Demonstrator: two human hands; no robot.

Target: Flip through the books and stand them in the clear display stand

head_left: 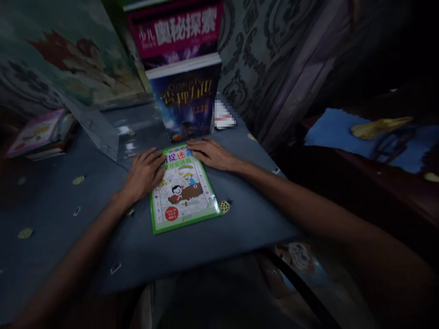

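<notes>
A green-bordered children's book lies flat on the dark blue-grey table, its cover showing cartoon figures and Chinese lettering. My left hand rests on its upper left edge, fingers stretched forward. On the upper right corner lies my right hand, fingers extended and flat over the cover. Neither hand is wrapped round anything. Just beyond the fingertips stands a dark blue book with gold lettering, upright. Behind and above it is a magenta book with white characters.
The patterned tablecloth covers the table. At the left, a clear plastic stand and a stack of books. A picture panel leans at the back. To the right, a blue cloth carries a yellow object. A pixelated white item sits beside the upright books.
</notes>
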